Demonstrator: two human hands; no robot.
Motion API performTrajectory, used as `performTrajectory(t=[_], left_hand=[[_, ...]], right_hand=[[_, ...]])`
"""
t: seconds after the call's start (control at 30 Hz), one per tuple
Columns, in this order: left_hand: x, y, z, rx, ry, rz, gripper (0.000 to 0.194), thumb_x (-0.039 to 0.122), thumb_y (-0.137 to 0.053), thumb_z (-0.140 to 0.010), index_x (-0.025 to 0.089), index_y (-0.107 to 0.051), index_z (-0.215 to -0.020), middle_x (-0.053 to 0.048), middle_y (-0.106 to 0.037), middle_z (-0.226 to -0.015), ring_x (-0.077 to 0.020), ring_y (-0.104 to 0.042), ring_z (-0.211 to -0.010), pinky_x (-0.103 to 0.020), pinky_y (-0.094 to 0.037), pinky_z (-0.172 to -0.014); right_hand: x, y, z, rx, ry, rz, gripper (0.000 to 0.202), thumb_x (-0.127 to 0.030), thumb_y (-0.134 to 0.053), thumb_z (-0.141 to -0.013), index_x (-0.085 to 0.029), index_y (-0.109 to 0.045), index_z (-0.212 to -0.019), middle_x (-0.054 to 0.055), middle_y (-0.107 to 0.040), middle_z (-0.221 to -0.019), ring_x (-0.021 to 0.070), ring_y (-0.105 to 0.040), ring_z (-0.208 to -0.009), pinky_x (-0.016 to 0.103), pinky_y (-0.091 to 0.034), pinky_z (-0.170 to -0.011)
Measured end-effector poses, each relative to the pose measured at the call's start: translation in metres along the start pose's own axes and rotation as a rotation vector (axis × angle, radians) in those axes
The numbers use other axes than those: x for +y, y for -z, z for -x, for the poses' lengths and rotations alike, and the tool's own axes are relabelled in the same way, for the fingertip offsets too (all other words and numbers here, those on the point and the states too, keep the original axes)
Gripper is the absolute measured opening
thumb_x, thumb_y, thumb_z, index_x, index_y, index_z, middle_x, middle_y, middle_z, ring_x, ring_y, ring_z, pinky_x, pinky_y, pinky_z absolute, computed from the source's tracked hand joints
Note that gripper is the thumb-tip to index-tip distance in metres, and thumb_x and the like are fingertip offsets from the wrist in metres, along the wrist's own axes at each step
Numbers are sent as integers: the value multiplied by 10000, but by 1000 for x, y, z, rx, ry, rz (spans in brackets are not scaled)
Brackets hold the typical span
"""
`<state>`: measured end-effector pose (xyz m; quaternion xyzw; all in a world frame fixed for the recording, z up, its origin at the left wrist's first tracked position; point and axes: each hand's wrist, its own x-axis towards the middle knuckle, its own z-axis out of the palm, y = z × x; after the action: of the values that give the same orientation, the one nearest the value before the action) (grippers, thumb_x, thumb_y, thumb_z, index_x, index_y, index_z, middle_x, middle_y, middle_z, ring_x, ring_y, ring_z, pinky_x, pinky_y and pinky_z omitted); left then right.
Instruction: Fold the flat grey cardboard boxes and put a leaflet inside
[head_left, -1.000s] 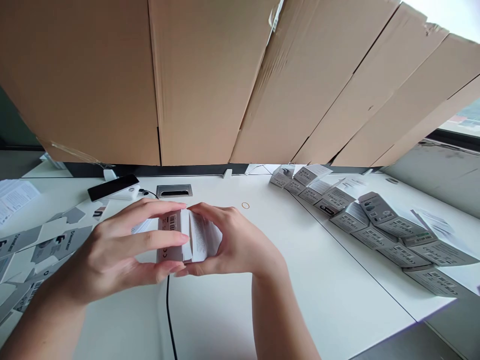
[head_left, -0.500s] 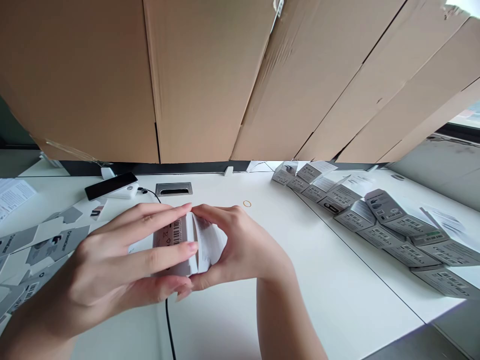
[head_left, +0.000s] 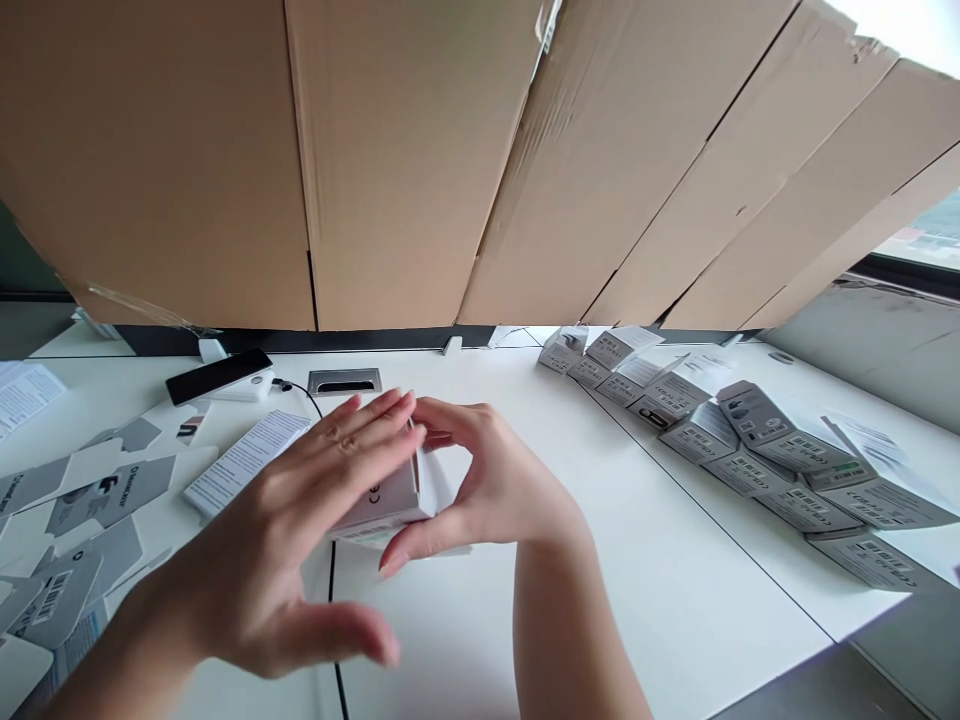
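A small white and grey box (head_left: 379,503) with printed marks lies on the table between my hands. My left hand (head_left: 300,530) is spread over its top and left side, fingers straight and thumb held apart from it. At the box's right end, my right hand (head_left: 491,480) grips it, thumb at the near edge and fingers at the far edge, with a white flap between them. Part of the box is hidden under my left fingers.
Several printed boxes (head_left: 757,475) stand in rows at the right. Flat cartons (head_left: 112,490) and a folded leaflet (head_left: 247,460) lie at the left. A black phone (head_left: 219,376) rests on a white device behind. Cardboard (head_left: 397,170) stands along the back.
My left hand has opened its grip and turned flat over the box, its thumb moving away toward me. The box has turned and tilted, and the leaflet at the left has come into view.
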<state>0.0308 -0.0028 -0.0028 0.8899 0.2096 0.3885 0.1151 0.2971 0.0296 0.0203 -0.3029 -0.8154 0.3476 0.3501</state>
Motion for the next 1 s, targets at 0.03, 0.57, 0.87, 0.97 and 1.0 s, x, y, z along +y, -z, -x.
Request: performTrajectory(t=[0.03,0.57,0.87,0.97,1.0], left_hand=[[1,-1,0,-6,4,-7,1128,798,-783,-1074,248,-312,-1938,-142,-426,-1957,-360,-418,-1823,-537,-327,-1518],[-21,-1,-1,522,655,420,510,623,-665,-1210,406,-763,-1661,-32,-731,-1741,-336,-631,-1690,-526,-488,-1454],[-34,103,18,1426,769,588,521,488,-345,-1301,362,-850,-1273,133,-748,-1703,-233,-602,-1710,-437,-670,-1306],[-27,117,20,1400,827,611,498,452,-369,-1272,395,-855,-1181,202,-778,-1639,-208,-615,-1693,-386,-651,-1317],[-26,118,19,1399,849,630,470,437,-391,-1262,388,-851,-1180,193,-778,-1642,-212,-637,-1672,-402,-618,-1357]], right_hand=[[0,1,0,-7,-10,-9,904,-708,-1144,-683,-246,-830,-1393,40,-864,-1076,258,-796,-969,371,-686,-836],[19,2,-3,130,-282,-303,1008,-1071,-495,-1019,-318,-688,-1660,145,-804,-1537,337,-816,-1321,493,-712,-1058],[53,-51,-35,58,-107,136,489,-633,-679,-1203,-260,-807,-1493,160,-860,-1449,312,-861,-1313,525,-753,-1098],[70,-116,-74,-272,66,341,630,-364,-936,-1071,-289,-733,-1663,151,-702,-1770,355,-640,-1697,623,-508,-1448],[76,-135,-87,-343,97,362,790,-327,-1026,-985,-301,-701,-1705,137,-644,-1830,363,-543,-1776,647,-377,-1523]])
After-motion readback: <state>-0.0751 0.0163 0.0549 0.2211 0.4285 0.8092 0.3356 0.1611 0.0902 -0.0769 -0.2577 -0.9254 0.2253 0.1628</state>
